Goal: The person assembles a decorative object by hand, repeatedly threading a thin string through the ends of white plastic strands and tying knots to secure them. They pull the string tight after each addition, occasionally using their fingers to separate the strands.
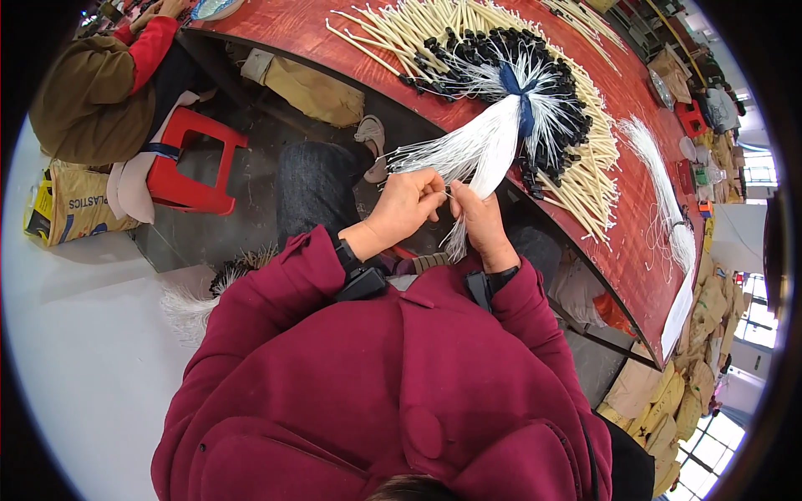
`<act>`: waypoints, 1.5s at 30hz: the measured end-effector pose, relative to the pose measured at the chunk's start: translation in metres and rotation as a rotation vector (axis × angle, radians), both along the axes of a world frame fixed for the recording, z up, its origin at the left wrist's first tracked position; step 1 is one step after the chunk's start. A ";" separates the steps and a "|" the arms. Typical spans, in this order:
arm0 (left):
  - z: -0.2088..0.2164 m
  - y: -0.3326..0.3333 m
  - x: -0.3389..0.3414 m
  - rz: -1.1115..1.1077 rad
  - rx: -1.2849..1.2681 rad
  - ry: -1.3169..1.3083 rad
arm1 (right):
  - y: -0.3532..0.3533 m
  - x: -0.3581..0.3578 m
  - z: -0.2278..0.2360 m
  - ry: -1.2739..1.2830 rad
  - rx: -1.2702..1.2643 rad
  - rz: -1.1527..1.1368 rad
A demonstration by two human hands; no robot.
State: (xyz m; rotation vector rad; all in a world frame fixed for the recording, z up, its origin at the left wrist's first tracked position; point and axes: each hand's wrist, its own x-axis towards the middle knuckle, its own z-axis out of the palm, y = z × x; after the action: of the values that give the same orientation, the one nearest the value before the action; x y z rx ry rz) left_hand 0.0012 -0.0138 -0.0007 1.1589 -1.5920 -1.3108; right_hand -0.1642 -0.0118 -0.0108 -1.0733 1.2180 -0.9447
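Note:
A large bundle of long white strings (499, 144) fans over the near edge of the red table toward me. A dark blue cloth tie (525, 107) gathers it where it meets a ring of black end pieces (575, 92) on cream-coloured thin sticks (597, 150). My left hand (408, 205) is closed, its thumb and fingertips pinching a thin strand in front of my chest. Close beside it, my right hand (479, 224) is closed on white strings, their loose ends hanging below it. The exact point where the strand passes between my fingertips is too small to make out.
More white strings (660, 184) lie along the right side of the red table (622, 263). A red plastic stool (194, 163) stands at the left beside a seated person (92, 96) in a brown and red top. White string ends (188, 309) show by my left elbow.

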 end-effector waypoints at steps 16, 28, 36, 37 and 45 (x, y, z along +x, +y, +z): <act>0.000 0.002 0.006 -0.037 0.404 0.454 | 0.000 0.001 -0.005 -0.071 0.022 -0.043; -0.003 0.005 0.016 0.145 0.711 0.641 | 0.000 -0.001 -0.003 -0.019 0.021 -0.017; 0.018 0.005 0.015 0.097 0.702 0.463 | -0.001 -0.003 -0.003 -0.036 0.029 0.002; 0.014 0.004 0.013 0.031 0.612 0.364 | -0.001 -0.003 -0.003 -0.043 0.031 -0.003; -0.016 -0.001 0.027 0.015 0.787 0.482 | -0.002 -0.003 -0.002 -0.035 0.026 0.002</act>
State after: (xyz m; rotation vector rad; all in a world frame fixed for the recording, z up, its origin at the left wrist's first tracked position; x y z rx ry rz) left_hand 0.0280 -0.0149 -0.0172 1.1451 -0.7160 -2.1041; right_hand -0.1674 -0.0136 -0.0125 -1.0341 1.1972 -0.9397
